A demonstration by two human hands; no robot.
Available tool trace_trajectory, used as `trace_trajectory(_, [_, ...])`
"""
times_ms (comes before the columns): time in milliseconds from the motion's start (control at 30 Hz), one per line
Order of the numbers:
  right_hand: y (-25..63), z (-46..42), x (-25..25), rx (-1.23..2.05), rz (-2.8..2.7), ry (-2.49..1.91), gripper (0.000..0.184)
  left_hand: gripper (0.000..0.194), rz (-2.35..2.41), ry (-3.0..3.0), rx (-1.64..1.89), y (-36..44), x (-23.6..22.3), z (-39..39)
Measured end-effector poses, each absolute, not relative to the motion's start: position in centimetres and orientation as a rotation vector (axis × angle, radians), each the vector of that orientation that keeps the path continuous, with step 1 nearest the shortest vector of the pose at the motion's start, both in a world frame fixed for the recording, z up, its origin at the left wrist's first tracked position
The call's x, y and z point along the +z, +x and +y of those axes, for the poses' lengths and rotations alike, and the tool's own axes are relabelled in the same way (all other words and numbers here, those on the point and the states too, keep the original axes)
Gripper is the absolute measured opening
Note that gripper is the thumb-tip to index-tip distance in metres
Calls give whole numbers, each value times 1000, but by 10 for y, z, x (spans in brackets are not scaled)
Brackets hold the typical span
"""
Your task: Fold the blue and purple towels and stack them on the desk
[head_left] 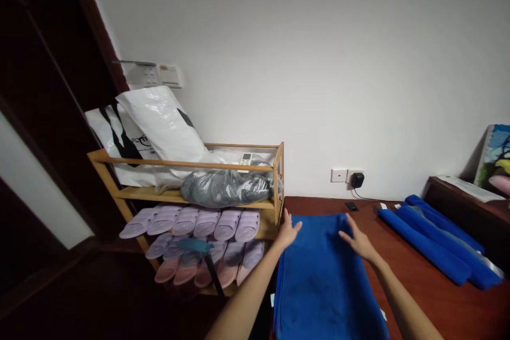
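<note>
A stack of folded blue towels [322, 276] lies flat on the reddish-brown table [406, 281], with white tags poking out at its sides. At its far left corner is my left hand [287, 231], thumb and fingers apart. My right hand [357, 239] is over the far right corner, fingers spread. Neither hand has anything in its grasp; whether the fingertips touch the cloth I cannot tell. Farther right on the table lie several rolled or folded blue towels [430, 239] with white tags.
Left of the table stands a wooden rack [191, 163] holding white bags [163, 122], a grey bundle in clear plastic [227, 187], a remote control [246, 160] and rows of lilac slippers [207, 222]. A black plug [357, 179] sits in the wall socket, its cord running right.
</note>
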State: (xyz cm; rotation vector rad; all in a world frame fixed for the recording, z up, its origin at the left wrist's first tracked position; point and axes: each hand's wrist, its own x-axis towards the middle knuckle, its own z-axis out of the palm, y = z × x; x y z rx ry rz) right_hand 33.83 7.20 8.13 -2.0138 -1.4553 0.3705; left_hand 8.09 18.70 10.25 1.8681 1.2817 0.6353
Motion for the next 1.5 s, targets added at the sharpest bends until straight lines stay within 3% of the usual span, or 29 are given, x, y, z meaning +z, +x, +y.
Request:
trace_trajectory(100, [315, 62, 40, 451, -1596, -2030, 73, 73, 1268, 1998, 492, 84, 66, 160])
trace_trajectory(233, [305, 47, 6, 283, -1695, -2153, 66, 65, 1269, 2334, 395, 77, 33, 138])
trace_trajectory(433, [287, 30, -2, -91, -1683, -2297, 61, 58, 1448, 2710, 280, 82, 33, 115])
trace_trajectory(567, [264, -24, -38, -165, -1852, -2156, 54, 70, 1047, 2774, 324, 71, 17, 60])
trace_trajectory(667, [260, -69, -60, -165, -2031, -1983, 59, 76, 781, 2778, 225, 54, 8, 30])
trace_trajectory(800, [262, -83, -45, -246, -2007, -1941, 64, 70, 752, 2801, 271, 51, 22, 30])
trace_trajectory(1000, [259, -48, 1, -170, -1956, -1980, 56, 60, 1075, 2812, 276, 81, 48, 45])
trace_trajectory(1267, [250, -78, -22, -219, -1760, -2092, 56, 64, 1083, 2717, 250, 72, 34, 38])
trace_trajectory(1500, [287, -69, -6, -90, -1750, -2196, 57, 64, 1102, 2705, 206, 102, 42, 68])
